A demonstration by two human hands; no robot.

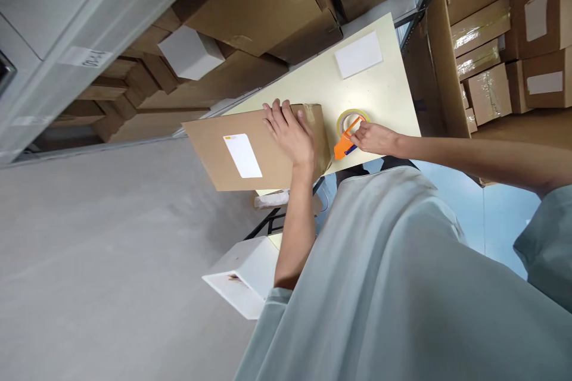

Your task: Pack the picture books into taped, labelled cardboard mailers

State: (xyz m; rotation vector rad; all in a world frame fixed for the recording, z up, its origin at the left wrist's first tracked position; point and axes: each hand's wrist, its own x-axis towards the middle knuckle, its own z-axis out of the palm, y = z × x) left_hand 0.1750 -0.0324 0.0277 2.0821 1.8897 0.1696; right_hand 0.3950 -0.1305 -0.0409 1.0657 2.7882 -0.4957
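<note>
A brown cardboard box (205,149) with a white label (242,156) lies on the pale tabletop (393,83). Flat across its top rests my left hand (290,134), fingers stretched out. Just right of the box, my right hand (374,139) is closed around an orange tape dispenser (343,146) that carries a yellowish roll of tape (341,120). The dispenser's front end is close to the box's side; whether they touch I cannot tell. My right fingers cover part of the dispenser.
A white sheet or pad (358,55) lies at the table's far end. Shelved cardboard boxes (263,6) line the far side. To the right stands a large open carton (447,65) holding several smaller boxes. A white bin (245,271) sits below, near my left arm.
</note>
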